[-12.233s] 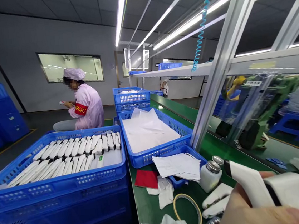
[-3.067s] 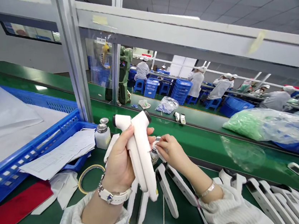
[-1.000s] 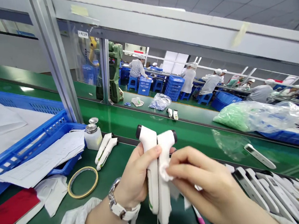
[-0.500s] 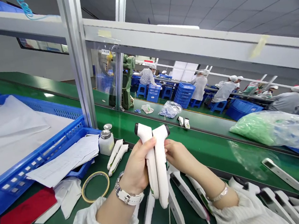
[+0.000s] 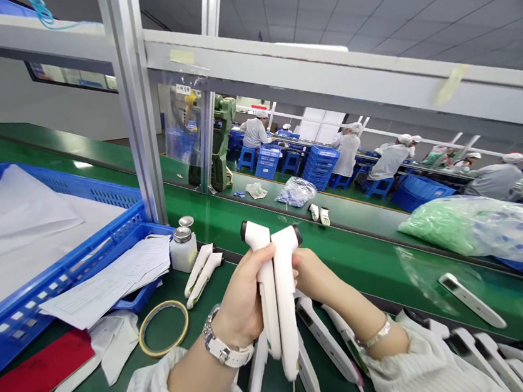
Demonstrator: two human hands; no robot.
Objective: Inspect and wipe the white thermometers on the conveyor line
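Two white infrared thermometers with black tips stand side by side, upright, in front of me. My left hand (image 5: 244,295) is closed around the left thermometer (image 5: 266,283), its thumb reaching to the edge of the right thermometer (image 5: 286,300). Behind that right thermometer, my right hand (image 5: 312,275) has its fingers curled against the handle; the fingertips are hidden. Under my hands, several more thermometers (image 5: 327,339) lie on the green bench, partly covered by my wrists. A pair of thermometers (image 5: 203,275) rests left of my left hand, next to a white bottle with a metal top (image 5: 183,250).
At left are a blue crate (image 5: 106,245), papers (image 5: 110,276), a tape roll (image 5: 142,342) and a red sheet (image 5: 39,378). More thermometers (image 5: 487,353) lie at lower right, near a single one (image 5: 472,301). A metal post (image 5: 136,109) rises ahead. Co-workers sit beyond the belt.
The two thermometers and my hands have shifted slightly right and down in view. My right fingers sit further behind the handle. The single thermometer at right has slid left.
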